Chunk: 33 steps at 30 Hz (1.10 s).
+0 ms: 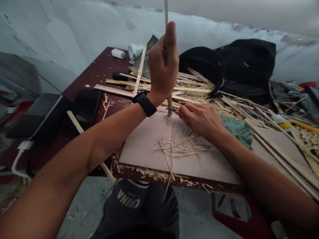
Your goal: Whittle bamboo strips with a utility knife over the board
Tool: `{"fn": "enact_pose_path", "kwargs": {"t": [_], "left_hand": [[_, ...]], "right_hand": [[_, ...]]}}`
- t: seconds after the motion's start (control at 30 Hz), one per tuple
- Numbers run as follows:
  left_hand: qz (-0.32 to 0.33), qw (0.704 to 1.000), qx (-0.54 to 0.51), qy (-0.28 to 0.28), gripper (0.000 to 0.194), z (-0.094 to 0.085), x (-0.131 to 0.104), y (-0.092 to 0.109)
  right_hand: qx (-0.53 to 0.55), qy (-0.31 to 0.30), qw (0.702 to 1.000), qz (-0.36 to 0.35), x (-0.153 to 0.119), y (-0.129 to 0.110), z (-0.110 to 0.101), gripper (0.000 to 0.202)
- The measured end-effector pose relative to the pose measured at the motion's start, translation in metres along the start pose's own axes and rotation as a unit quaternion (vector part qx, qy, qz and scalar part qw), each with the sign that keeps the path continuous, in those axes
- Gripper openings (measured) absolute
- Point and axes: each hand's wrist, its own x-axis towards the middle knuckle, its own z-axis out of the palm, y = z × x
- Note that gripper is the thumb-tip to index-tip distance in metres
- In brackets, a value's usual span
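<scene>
My left hand point(164, 61) is raised above the table, its fingers wrapped round an upright thin wooden strip point(169, 103). The strip's top sticks out above the fist, and its lower end meets the pale board point(149, 139). Low at the board's far edge, my right hand point(200, 119) is closed, with its fingertips beside the strip's lower end. A small dark thing shows between those fingertips and the strip, too small to make out. Thin wood slivers point(184, 149) lie scattered on the board in front of my right hand.
Wooden strips point(114, 89) and shavings are piled behind the board. Phones point(83, 106) lie at the left, a white charger point(118, 53) and a jar point(135, 51) at the back. A black bag point(246, 66) rests against the wall; a green scrap point(236, 129) lies at the right.
</scene>
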Motion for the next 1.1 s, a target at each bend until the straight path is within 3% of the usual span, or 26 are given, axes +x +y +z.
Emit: {"fn": "enact_pose_path", "kwargs": {"t": [0.13, 0.23, 0.4, 0.6, 0.73, 0.9, 1.1], "left_hand": [[0.036, 0.999, -0.02, 0.0, 0.06, -0.001, 0.0, -0.009], [0.099, 0.995, -0.02, -0.012, 0.061, -0.001, 0.002, -0.018], [0.167, 0.986, -0.008, -0.013, 0.065, 0.004, 0.006, -0.027], [0.162, 0.986, 0.034, 0.018, 0.066, 0.009, 0.007, -0.028], [0.178, 0.983, 0.049, 0.006, 0.064, 0.011, 0.005, -0.028], [0.186, 0.981, 0.044, -0.011, 0.062, 0.015, 0.0, -0.022], [0.204, 0.977, 0.051, -0.026, 0.061, 0.015, -0.002, -0.02]], "right_hand": [[0.001, -0.004, 1.0, -0.004, 0.001, 0.0, 0.001, 0.056], [0.018, -0.017, 1.0, -0.009, 0.002, 0.002, 0.002, 0.055], [0.037, -0.066, 0.997, 0.005, 0.005, 0.001, -0.004, 0.055], [0.048, -0.139, 0.989, 0.008, 0.014, 0.002, -0.022, 0.052], [0.076, -0.181, 0.981, 0.008, 0.019, 0.005, -0.03, 0.05], [0.126, -0.184, 0.975, 0.015, 0.017, 0.007, -0.031, 0.049], [0.074, -0.159, 0.984, 0.019, 0.009, 0.003, -0.027, 0.051]]}}
